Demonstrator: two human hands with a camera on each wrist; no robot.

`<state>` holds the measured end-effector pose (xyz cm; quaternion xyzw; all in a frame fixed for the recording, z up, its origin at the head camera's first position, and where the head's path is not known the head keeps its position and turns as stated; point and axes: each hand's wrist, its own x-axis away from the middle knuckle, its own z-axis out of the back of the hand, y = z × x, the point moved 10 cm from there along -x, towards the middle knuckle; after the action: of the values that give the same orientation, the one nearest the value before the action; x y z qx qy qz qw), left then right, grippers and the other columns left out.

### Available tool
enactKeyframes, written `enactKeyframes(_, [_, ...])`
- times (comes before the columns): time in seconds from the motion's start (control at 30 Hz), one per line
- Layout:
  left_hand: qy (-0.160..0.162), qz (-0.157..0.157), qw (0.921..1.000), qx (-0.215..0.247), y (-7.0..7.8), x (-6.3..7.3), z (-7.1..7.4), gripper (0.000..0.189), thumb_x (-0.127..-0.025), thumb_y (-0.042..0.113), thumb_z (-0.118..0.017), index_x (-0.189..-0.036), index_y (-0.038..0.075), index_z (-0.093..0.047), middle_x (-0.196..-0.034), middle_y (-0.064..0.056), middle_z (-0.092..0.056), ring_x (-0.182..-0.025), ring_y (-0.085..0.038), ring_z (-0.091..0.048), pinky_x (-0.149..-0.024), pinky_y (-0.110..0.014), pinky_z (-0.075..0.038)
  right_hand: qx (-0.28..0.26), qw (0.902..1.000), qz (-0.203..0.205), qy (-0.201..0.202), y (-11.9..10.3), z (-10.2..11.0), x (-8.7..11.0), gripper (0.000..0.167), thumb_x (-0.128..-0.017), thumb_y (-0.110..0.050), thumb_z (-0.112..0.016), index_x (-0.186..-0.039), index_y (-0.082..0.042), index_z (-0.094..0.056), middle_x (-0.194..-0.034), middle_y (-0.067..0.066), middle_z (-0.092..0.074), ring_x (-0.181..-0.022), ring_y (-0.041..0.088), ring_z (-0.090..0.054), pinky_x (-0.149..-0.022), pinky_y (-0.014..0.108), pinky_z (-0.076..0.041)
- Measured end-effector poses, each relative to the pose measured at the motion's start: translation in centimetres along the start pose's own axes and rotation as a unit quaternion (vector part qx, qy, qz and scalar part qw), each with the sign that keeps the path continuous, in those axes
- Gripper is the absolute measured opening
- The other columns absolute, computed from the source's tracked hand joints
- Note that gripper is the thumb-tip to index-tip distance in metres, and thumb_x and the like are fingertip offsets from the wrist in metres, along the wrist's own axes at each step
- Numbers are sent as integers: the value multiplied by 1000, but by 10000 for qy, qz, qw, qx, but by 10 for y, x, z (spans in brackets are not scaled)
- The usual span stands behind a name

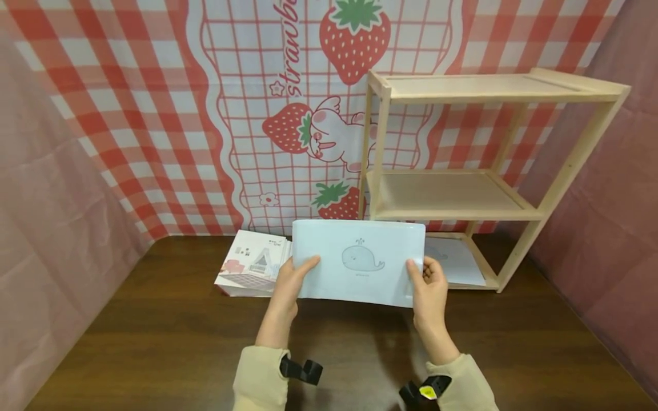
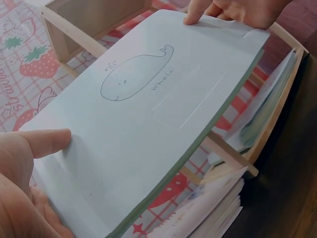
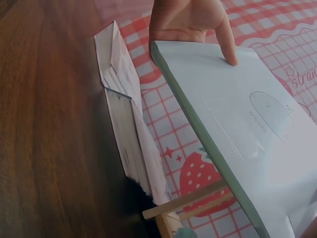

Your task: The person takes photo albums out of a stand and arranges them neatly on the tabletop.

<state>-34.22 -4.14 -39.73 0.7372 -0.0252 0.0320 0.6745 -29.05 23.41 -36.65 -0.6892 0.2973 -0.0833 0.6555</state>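
Note:
Both hands hold up a flat, thin white piece (image 1: 360,291) by its two short ends. Its face bears a pencil whale and the word "whale", and a green edge (image 2: 185,161) runs along its lower long side in the left wrist view. The left hand (image 1: 291,279) grips the left end, thumb flat on the face and fingers behind. At the opposite end the right hand (image 1: 430,288) pinches it the same way, thumb in front. The fingers behind the piece are mostly hidden. It is tilted towards the head camera, above the dark wooden table (image 1: 344,348).
A stack of thick books (image 1: 252,268) lies on the table behind the left hand. To the right stands a wooden shelf (image 1: 457,214) of three levels, with a similar white piece with a drawing (image 1: 457,265) on its lowest level. A strawberry-print cloth (image 1: 288,188) hangs behind.

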Motion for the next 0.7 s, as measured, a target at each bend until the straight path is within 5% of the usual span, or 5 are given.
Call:
enactKeyframes(0.5, [192, 103, 9997, -115, -6, 3, 14, 51, -84, 33, -62, -123, 2, -49, -115, -15, -56, -98, -24, -55, -85, -38, -45, 47, 9998, -41, -186, 1, -12, 11, 26, -89, -9, -56, -106, 10, -52, -78, -4, -54, -70, 5, -51, -58, 17, -43])
enactKeyframes(0.7, [173, -188, 9978, -615, -1, 4, 19, 55, -86, 35, -59, -125, -1, -45, -117, -19, -54, -103, -28, -54, -88, -42, -44, 154, 9995, -94, -273, 5, -16, 12, 23, -90, -11, -55, -104, 6, -53, -78, -4, -53, -69, 6, -50, -58, 18, -42])
